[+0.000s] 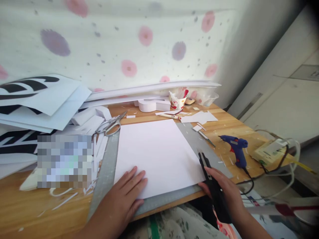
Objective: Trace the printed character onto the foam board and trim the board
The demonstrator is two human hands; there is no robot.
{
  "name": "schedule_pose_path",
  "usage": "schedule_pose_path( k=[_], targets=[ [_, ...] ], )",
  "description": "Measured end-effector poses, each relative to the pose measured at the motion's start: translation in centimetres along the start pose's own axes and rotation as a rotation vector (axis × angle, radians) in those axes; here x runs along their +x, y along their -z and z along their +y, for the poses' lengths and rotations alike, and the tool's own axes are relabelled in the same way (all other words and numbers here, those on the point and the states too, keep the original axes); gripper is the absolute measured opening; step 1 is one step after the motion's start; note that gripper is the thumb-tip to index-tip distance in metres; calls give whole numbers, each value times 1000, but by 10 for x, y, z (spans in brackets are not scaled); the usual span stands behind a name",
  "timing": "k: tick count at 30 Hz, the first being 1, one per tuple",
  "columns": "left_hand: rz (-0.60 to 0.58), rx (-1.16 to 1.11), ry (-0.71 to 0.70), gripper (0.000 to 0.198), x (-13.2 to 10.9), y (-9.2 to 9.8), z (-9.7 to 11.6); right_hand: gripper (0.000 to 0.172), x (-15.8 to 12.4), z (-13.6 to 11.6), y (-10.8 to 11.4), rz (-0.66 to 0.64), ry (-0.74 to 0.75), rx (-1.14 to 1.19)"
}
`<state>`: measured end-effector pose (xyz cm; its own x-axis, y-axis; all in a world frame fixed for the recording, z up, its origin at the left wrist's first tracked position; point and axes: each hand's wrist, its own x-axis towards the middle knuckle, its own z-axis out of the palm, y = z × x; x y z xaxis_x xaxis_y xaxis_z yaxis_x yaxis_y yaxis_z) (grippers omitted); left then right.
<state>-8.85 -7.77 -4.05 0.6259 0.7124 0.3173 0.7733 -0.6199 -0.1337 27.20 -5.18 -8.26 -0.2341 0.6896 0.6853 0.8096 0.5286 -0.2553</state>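
Observation:
A blank white sheet lies on a grey cutting mat in front of me. My left hand rests flat on the sheet's lower left corner, fingers stretched out. At the lower right corner, my right hand is wrapped round a black utility knife. The knife's front end points up and away, close to the sheet's right edge. Metal scissors lie just beyond the sheet's upper left corner. A small slim tool sits on the mat to the right.
A blue glue gun lies at right, its cable near a power strip. Large printed sheets pile up at left. A paper cup, a folded white shape and paper scraps stand at the back of the wooden table.

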Motion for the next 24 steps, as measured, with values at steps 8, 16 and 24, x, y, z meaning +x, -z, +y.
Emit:
schedule_pose_path(
  k=[8, 16, 24],
  targets=[
    [42, 17, -29, 40, 0, 12, -1, 45, -1, -4, 0, -14, 11, 35],
    [-85, -71, -53, 38, 20, 24, 1, 37, 14, -9, 5, 69, -108, 226],
    [-354, -203, -247, 54, 84, 25, 43, 18, 35, -16, -2, 414, -581, 525]
  ],
)
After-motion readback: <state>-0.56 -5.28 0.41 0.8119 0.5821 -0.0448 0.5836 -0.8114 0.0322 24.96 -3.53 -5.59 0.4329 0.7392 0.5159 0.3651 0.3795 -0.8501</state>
